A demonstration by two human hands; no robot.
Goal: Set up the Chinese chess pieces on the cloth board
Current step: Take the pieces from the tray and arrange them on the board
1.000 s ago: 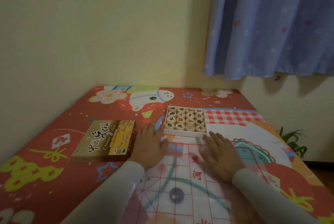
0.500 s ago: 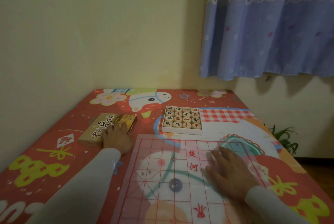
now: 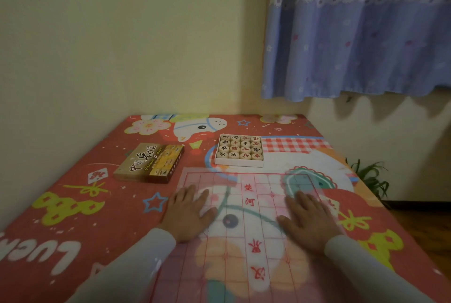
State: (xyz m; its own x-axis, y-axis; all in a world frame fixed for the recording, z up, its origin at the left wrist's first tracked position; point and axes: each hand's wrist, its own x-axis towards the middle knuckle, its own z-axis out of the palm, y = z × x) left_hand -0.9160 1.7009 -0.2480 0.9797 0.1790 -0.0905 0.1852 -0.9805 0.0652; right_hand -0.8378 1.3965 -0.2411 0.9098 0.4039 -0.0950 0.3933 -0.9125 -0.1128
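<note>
A thin, see-through cloth board (image 3: 249, 236) with a red grid and red characters lies spread on the table in front of me. My left hand (image 3: 189, 212) rests flat on its left part, fingers straight. My right hand (image 3: 308, 219) lies flat on its right part, fingers spread. Beyond the board's far edge stands a white tray (image 3: 239, 163) packed with several round wooden chess pieces (image 3: 240, 147) marked in red and black. No piece stands on the board.
The brown chess box lid (image 3: 150, 164) lies left of the tray. A red cartoon-print tablecloth (image 3: 73, 205) covers the table, which sits in a wall corner. A blue curtain (image 3: 353, 34) hangs at the right, and a green plant (image 3: 371, 178) stands past the table's right edge.
My left hand left the box lid and came back right onto the board's left part. My right hand stayed flat on the board's right part. The lid now lies further left than one second ago.
</note>
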